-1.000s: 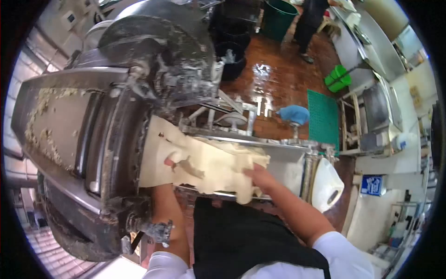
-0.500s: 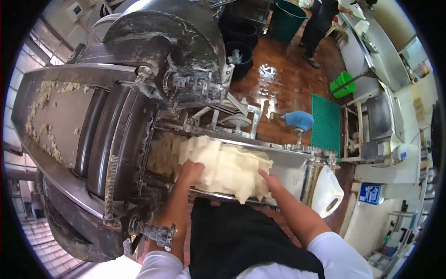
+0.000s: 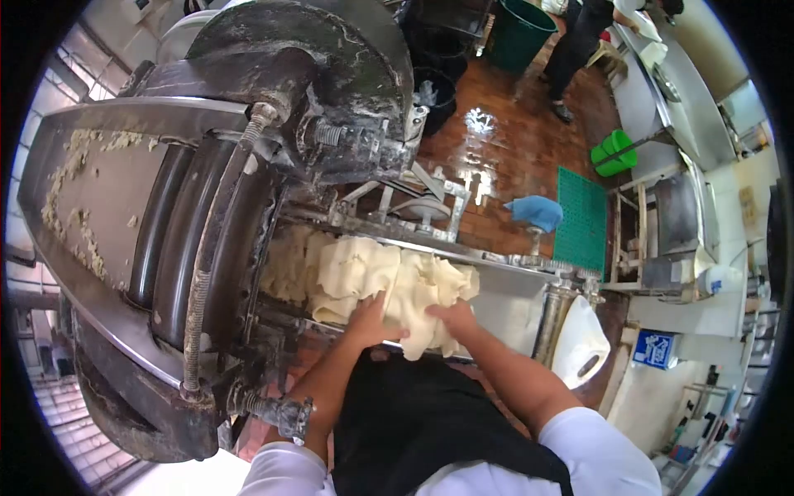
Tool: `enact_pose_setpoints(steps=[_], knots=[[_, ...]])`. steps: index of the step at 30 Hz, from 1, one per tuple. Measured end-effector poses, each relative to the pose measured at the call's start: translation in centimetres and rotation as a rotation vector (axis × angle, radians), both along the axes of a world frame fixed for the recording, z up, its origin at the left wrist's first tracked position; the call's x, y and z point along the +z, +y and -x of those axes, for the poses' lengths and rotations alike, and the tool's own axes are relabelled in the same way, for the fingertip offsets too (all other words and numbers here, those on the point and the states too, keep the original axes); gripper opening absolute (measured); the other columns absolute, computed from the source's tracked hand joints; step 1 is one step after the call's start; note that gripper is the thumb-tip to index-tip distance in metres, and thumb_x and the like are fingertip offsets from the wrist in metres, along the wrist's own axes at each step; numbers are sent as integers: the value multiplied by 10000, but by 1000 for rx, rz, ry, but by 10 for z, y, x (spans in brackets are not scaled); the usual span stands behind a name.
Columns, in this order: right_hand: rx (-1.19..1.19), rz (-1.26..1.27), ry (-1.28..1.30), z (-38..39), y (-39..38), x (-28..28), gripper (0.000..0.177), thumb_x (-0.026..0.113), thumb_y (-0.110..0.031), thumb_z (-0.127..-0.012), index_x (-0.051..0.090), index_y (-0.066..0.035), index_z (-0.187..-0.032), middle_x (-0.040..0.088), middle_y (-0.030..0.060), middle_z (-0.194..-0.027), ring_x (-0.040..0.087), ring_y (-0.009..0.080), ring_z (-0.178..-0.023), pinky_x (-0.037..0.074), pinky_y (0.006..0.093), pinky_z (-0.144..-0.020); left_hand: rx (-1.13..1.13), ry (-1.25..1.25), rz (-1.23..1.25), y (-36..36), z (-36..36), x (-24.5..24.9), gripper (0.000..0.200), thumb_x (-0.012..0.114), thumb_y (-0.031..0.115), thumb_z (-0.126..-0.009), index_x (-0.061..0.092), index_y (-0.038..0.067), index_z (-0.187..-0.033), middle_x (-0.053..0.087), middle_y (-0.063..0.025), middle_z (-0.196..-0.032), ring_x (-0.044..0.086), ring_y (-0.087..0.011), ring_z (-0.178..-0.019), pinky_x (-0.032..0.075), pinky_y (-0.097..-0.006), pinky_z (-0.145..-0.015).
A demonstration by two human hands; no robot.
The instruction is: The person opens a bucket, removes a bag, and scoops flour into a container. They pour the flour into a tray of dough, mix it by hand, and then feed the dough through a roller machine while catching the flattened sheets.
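Note:
A thick, folded sheet of pale dough [image 3: 356,269] lies on the metal trough below the rollers, with its near edge hanging over the front rim. My left hand [image 3: 370,324] grips the dough at its front middle, the fingertips partly buried in the folds and the thumb pointing right. Close by on the right, my right hand [image 3: 453,318] holds a bunched fold, its fingers pressed into the dough. More crumpled dough sits at the left end, under the machine.
Large dark rollers [image 3: 186,240] stand to the left, beside a steel hopper [image 3: 99,207] with dough crumbs. A white plastic jug [image 3: 581,339] rests at the trough's right end near smaller rollers [image 3: 550,318]. Farther back, a person [image 3: 575,58] stands at a counter.
Both hands have come closer together, the left moving right and the right moving left. Between them the dough's right part has been gathered into folds.

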State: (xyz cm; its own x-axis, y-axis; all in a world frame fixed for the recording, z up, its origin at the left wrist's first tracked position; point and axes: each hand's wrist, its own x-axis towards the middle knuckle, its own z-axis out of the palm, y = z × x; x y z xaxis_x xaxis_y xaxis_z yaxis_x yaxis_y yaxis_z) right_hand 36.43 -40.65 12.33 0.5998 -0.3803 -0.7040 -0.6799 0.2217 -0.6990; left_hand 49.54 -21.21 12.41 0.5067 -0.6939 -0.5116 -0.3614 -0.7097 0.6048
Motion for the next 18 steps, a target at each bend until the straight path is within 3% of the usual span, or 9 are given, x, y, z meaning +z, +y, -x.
enact_pose_setpoints(steps=[5,9,13,15,17,18], knots=[[-264,-145,-20,-3,-3,65,485,745,-144,-666,590,44,-1085,659,110,-923,635,217,-774,518,338,-698,49,40,59,-10,11,4,1207,788,601,-547,273,-93,-1390,409,-326,-1313,404,-430,-1245,338,-424,-1047],[-284,-177,-108,23,-17,70,479,720,-111,-687,572,39,-1117,657,110,-940,640,236,-799,521,358,-718,78,80,92,-25,30,23,1198,792,602,-545,287,-81,-1391,404,-317,-1325,421,-417,-1238,348,-410,-1044],[-268,-87,-115,69,-54,83,517,722,-120,-698,550,28,-1162,649,121,-973,633,239,-835,517,358,-728,-5,212,146,-58,58,41,1179,796,596,-556,294,-63,-1393,400,-322,-1327,402,-412,-1260,355,-415,-1045],[-290,-4,78,89,-74,92,509,726,-137,-704,558,30,-1154,647,125,-981,630,245,-847,510,361,-759,-80,203,190,-70,68,33,1129,766,608,-613,305,-80,-1379,388,-305,-1346,385,-393,-1272,348,-416,-1044],[-223,160,156,112,-97,74,492,733,-177,-705,573,27,-1123,656,140,-986,640,284,-850,505,366,-775,-341,213,348,-78,71,34,1009,739,591,-656,384,-47,-1352,449,-268,-1324,440,-372,-1236,375,-406,-1021],[-152,328,208,142,-121,25,488,732,-198,-697,578,34,-1097,658,160,-987,641,311,-858,501,373,-781,-306,191,336,-78,71,39,1009,739,591,-656,384,-47,-1352,449,-268,-1324,440,-372,-1236,375,-406,-1021]])
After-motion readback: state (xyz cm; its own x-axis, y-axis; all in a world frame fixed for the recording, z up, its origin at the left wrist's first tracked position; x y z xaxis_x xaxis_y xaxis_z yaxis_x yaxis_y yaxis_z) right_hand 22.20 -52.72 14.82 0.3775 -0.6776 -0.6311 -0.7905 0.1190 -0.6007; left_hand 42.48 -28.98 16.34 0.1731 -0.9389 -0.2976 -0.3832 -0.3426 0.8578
